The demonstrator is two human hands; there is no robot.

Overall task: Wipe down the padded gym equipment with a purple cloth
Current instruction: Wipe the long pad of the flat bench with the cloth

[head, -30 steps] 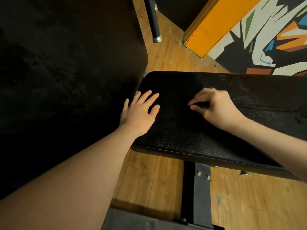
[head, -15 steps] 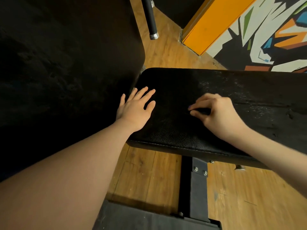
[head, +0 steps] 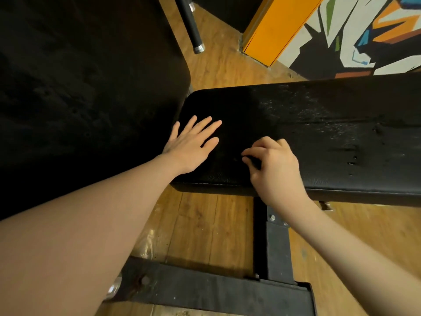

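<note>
a person's left hand (head: 193,144) lay flat, fingers spread, on the black bench pad (head: 330,137); the right hand (head: 273,163) curled beside it, pinching something dark and unclear. no purple cloth showed, so wiping looked mostly undone.

Bench pad (head: 319,137): black grained leatherette, faint sheen, cracked and pitted toward right side, stitched seam along front edge. Backrest pad (head: 79,87): black, matt, dimpled. Frame (head: 276,245): black painted metal, scuffed and dull, bare bolts. Bar (head: 190,23): dark textured sleeve, shiny metal end collar. Floor (head: 205,224): wood planks, worn, scratched.
</note>
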